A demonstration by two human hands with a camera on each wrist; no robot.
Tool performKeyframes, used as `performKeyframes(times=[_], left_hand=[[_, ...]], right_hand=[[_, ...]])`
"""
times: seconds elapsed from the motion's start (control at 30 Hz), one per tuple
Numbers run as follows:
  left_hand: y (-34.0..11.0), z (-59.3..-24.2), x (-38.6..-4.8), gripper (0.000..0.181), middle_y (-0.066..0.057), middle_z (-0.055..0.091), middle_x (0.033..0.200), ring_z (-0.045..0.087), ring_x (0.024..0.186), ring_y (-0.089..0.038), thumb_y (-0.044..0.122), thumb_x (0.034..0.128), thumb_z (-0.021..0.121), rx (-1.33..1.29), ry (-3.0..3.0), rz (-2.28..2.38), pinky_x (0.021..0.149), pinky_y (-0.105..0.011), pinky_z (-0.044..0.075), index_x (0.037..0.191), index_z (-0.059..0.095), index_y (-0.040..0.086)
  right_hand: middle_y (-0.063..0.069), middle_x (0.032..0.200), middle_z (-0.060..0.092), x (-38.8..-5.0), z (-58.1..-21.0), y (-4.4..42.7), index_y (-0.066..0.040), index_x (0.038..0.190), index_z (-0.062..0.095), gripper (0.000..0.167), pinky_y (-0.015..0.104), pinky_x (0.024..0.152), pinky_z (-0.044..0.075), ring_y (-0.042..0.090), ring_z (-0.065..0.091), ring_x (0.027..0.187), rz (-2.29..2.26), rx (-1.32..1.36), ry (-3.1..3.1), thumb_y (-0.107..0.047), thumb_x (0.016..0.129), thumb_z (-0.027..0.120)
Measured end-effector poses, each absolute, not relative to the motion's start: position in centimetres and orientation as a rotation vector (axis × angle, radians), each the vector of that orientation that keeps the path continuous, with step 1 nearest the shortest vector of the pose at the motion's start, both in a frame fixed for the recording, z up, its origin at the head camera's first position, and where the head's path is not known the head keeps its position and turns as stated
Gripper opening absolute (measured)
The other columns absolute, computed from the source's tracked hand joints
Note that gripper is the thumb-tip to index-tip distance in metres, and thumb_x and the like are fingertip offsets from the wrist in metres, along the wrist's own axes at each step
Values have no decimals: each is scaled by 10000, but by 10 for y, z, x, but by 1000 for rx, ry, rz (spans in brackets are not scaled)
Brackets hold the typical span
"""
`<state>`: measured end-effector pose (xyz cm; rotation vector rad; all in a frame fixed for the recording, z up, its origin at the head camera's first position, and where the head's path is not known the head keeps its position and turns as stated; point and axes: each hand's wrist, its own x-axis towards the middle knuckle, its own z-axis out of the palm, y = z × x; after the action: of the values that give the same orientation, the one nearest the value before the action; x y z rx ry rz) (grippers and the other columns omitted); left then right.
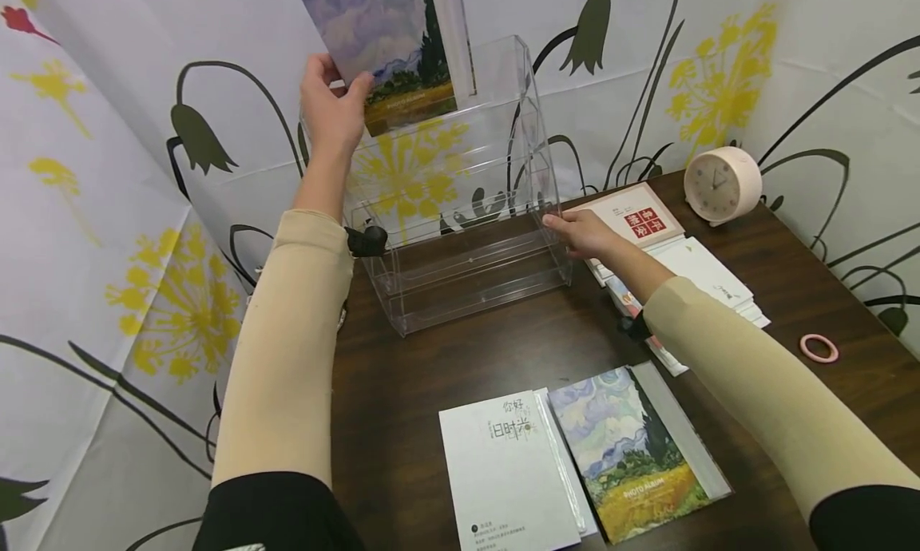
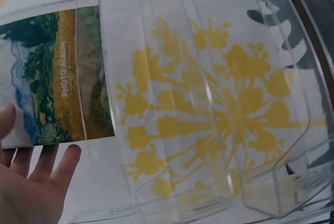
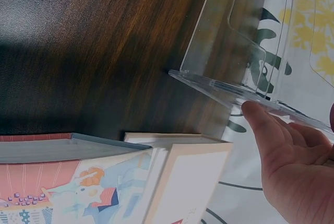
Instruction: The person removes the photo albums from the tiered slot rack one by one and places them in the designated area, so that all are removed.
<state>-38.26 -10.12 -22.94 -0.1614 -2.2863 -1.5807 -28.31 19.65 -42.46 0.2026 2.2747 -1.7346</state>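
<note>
My left hand [image 1: 332, 108] holds a photo album [image 1: 402, 52] with a painted landscape cover, thumb on its front and fingers behind. The album stands tilted at the top tier of a clear plastic tiered rack [image 1: 470, 295]. In the left wrist view its lower edge [image 2: 94, 72] shows behind a transparent panel. My right hand [image 1: 589, 235] grips the rack's right side panel. The right wrist view shows its fingers [image 3: 261, 122] along the outside of that panel, with the thumb only partly in frame. The rack's tiers below the album show no books.
A white book [image 1: 506, 471] and a matching photo album [image 1: 625, 455] lie at the table's front. Several books and cards [image 1: 700, 275] are piled right of the rack, near a pink clock [image 1: 722, 185] and a pink ring [image 1: 818, 349]. Patterned curtain [image 1: 273, 136] hangs behind.
</note>
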Motion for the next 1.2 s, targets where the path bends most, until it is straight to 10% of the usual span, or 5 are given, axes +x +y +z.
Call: performKeyframes(times=[0.5, 0.93, 1.2], left_hand=[[-93, -228, -353, 203, -14, 550, 838, 474, 749, -135, -26, 957, 578, -490, -1996, -1567, 697, -238, 350, 877, 448, 108], [-106, -235, -356, 124, 35, 639, 895, 588, 795, -132, 132, 977, 615, -685, -1806, -1334, 616, -203, 377, 929, 502, 153], [-123, -223, -300, 164, 56, 610, 895, 582, 733, -220, 27, 922, 618, -797, -1549, -1329, 539, -183, 425, 952, 512, 148]], right_hand=[[224, 1263, 510, -278, -424, 192, 46, 1365, 514, 551, 506, 1009, 445, 371, 471, 1218, -1714, 188, 2278, -390, 1030, 500], [256, 1334, 488, -280, -425, 192, 27, 1391, 503, 552, 483, 1003, 456, 356, 490, 1188, -1693, 194, 2279, -392, 1031, 496], [286, 1439, 429, -277, -423, 190, 22, 1444, 441, 569, 508, 1019, 432, 412, 428, 1307, -1721, 167, 2240, -369, 1035, 495]])
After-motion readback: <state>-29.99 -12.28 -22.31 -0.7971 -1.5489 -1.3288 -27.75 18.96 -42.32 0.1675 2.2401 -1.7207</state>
